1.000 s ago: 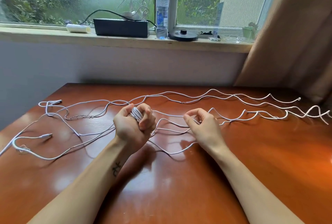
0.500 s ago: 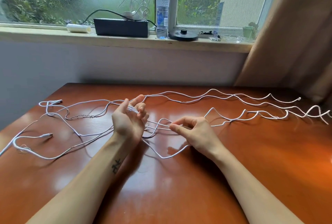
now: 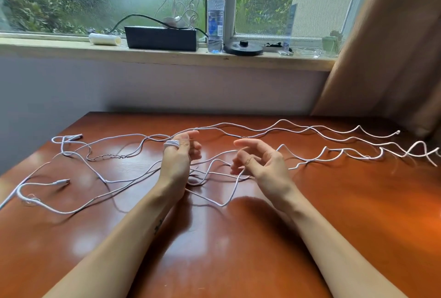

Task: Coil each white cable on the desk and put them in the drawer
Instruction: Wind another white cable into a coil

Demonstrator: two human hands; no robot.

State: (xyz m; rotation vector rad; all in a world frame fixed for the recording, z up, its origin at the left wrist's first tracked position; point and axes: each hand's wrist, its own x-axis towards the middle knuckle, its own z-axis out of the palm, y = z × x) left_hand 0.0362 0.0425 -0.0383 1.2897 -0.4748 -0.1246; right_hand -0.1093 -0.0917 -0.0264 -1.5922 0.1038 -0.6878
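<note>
Several long white cables (image 3: 310, 128) sprawl in wavy lines across the brown desk (image 3: 238, 250). Over the desk's middle, my left hand (image 3: 176, 161) is raised with a small coil of white cable (image 3: 171, 143) wound around its fingers, which are half spread. To its right, my right hand (image 3: 260, 164) has its index finger out and the other fingers curled around the same cable, which rises from the desk to it. The loose length (image 3: 322, 152) trails away to the right. Two plug ends (image 3: 64, 181) lie at the left. No drawer is visible.
A wall and window sill (image 3: 167, 55) stand behind the desk, holding a black box (image 3: 161, 38), a water bottle (image 3: 215, 18), a black disc (image 3: 243, 48) and a white roll (image 3: 105, 39). A brown curtain (image 3: 393, 46) hangs at the right.
My left hand went from a fist gripping the coil to half-spread fingers with the coil around them. My right hand lifted and moved right, drawing the cable.
</note>
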